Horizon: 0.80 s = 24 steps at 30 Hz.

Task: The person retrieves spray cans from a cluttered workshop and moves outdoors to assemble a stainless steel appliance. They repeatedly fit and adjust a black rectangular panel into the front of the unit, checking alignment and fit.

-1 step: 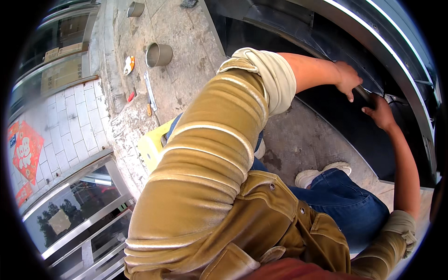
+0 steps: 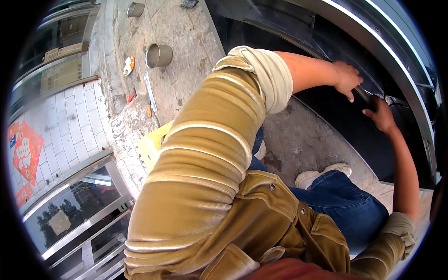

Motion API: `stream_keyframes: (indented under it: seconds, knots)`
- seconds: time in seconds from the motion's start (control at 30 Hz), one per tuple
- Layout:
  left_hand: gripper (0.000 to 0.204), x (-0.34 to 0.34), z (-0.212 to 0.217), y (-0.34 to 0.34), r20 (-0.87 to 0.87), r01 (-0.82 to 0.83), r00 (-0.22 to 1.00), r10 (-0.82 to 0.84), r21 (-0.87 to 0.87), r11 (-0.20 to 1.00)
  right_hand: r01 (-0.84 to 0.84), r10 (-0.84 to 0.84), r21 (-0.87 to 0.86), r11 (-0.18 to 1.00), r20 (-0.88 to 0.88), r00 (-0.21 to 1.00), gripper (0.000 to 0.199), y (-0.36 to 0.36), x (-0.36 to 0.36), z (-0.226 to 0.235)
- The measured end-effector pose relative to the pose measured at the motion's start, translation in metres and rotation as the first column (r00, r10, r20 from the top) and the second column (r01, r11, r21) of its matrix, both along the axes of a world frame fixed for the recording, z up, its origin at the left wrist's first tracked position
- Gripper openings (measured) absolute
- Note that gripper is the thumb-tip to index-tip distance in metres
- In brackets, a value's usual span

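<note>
Both my hands are on the top edge of a long black panel (image 2: 343, 123), the near wall of a dark metal-framed unit. My left hand (image 2: 347, 79) is closed over this edge, fingers to the far side and thumb hanging down the near side. Close by on the right, my right hand (image 2: 381, 114) is closed round the same edge, its thumb pointing left. The fingertips of both hands are partly hidden in the dark interior. A narrow rail (image 2: 319, 53) runs along the edge. Beyond it, a bright metal frame (image 2: 357, 21) curves round the unit.
On the concrete floor at the left stand two grey buckets (image 2: 159, 55). Near them lie a long-bladed tool (image 2: 150, 91) with an orange handle, a small red object (image 2: 131, 97) and a white-orange packet (image 2: 129, 66). A yellow stool-like object (image 2: 150, 147) is beside me. A tiled wall (image 2: 77, 119) borders the left.
My left upper arm and sleeve have shifted slightly to the left. Both hands keep their hold on the panel's edge.
</note>
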<state>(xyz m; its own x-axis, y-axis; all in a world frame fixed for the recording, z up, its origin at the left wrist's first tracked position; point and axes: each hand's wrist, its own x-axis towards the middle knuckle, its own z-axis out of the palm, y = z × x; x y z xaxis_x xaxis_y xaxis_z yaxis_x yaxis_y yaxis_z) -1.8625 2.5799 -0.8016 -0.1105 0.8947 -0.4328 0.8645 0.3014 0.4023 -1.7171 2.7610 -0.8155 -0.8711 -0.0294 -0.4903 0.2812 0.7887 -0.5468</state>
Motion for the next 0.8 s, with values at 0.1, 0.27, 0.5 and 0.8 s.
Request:
stream_keyframes:
  seconds: [0.1,0.27,0.5,0.8]
  knots:
    - [0.053,-0.024,0.014,-0.040,-0.128,0.002,0.991,0.027,0.223,0.975,0.093,-0.093,0.012,0.996,-0.024,0.995,0.049,0.006,0.011,0.000]
    - [0.026,-0.091,0.057,-0.160,-0.112,0.120,0.991,-0.077,0.446,0.887,0.211,-0.210,-0.015,0.977,0.054,0.976,0.047,0.009,0.014,-0.002]
    - [0.021,-0.149,0.059,-0.282,-0.230,-0.496,0.725,0.649,0.480,0.724,0.317,-0.294,-0.094,0.944,0.199,0.935,0.050,0.009,0.017,-0.005]
    - [0.053,-0.150,0.011,-0.277,-0.025,-0.774,0.529,0.848,0.394,0.495,0.349,-0.351,0.035,0.936,0.130,0.927,0.054,0.013,0.060,-0.016]
